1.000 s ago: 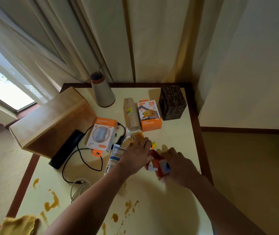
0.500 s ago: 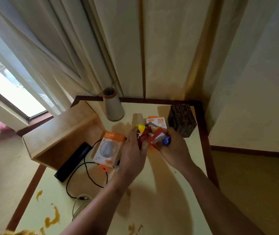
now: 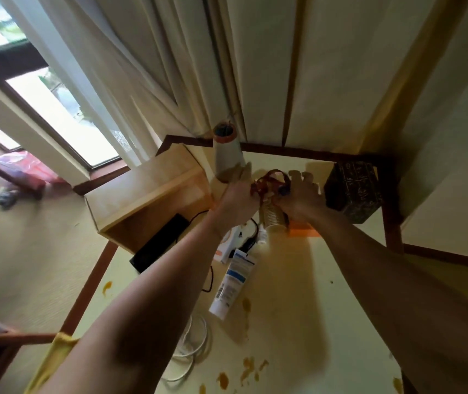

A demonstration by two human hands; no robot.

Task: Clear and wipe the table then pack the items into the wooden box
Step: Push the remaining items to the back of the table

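The left hand point(image 3: 237, 196) and the right hand point(image 3: 298, 196) are together, both gripping 1 small red bundle point(image 3: 261, 186); the wooden box point(image 3: 147, 200) lies left of them.

The surface point(image 3: 298, 294) has a smooth, matt pale-yellow top and a dark, varnished wood rim. The wooden box point(image 3: 147, 194) is pale, bare-looking wood with a matt finish. The cups point(image 3: 273, 218) look like brown paper. The tube point(image 3: 231, 285) is glossy white plastic. The yellow rag point(image 3: 53, 356) is soft cloth and the curtain point(image 3: 147, 69) is thin cloth. The red wrapper point(image 3: 269, 180), gripped by the left hand point(image 3: 237, 194) and right hand point(image 3: 299, 194), looks like shiny film.
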